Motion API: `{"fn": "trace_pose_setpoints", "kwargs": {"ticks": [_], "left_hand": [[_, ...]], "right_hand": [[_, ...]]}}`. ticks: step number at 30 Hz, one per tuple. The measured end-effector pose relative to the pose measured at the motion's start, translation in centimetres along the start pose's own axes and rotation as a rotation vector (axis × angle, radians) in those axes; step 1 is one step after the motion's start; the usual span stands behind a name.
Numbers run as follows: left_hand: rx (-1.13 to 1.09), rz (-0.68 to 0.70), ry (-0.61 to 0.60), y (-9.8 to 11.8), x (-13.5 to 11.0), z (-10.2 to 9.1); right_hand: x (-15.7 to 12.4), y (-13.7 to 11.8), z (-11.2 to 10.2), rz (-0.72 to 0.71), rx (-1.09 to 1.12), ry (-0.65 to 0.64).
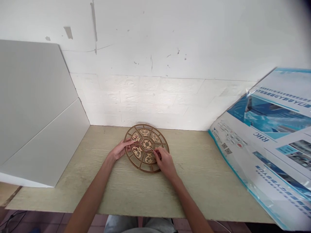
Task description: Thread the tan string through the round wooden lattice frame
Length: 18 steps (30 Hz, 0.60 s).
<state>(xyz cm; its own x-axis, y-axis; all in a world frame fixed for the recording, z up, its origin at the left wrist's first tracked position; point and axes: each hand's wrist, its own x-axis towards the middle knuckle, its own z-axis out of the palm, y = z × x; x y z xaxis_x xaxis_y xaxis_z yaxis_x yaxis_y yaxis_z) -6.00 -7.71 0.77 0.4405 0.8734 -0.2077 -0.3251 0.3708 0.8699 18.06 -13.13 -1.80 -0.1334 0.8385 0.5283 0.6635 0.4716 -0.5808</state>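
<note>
A round wooden fretwork disc point(145, 137) with brown spokes and pale ornamental cut-outs lies flat on the light wooden tabletop point(194, 174), near the wall. My left hand point(120, 149) rests on the disc's left rim, fingers stretched out over the edge. My right hand point(164, 161) lies on the disc's lower right part, fingers curled and pinched on one of the pale inlay pieces beside the centre.
A grey-white panel point(36, 113) leans at the left over the table's corner. A large glossy blue-and-white poster point(272, 142) lies tilted at the right. A white brick wall point(157, 97) closes the back. My knees show below the front edge.
</note>
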Motion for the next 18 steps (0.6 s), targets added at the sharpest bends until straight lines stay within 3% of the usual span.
{"fn": "trace_pose_setpoints", "kwargs": {"ticks": [18], "left_hand": [[0.031,0.015,-0.016,0.09,-0.08,0.06]], "right_hand": [[-0.14,-0.02,0.14,-0.089,-0.079,-0.001]]}}
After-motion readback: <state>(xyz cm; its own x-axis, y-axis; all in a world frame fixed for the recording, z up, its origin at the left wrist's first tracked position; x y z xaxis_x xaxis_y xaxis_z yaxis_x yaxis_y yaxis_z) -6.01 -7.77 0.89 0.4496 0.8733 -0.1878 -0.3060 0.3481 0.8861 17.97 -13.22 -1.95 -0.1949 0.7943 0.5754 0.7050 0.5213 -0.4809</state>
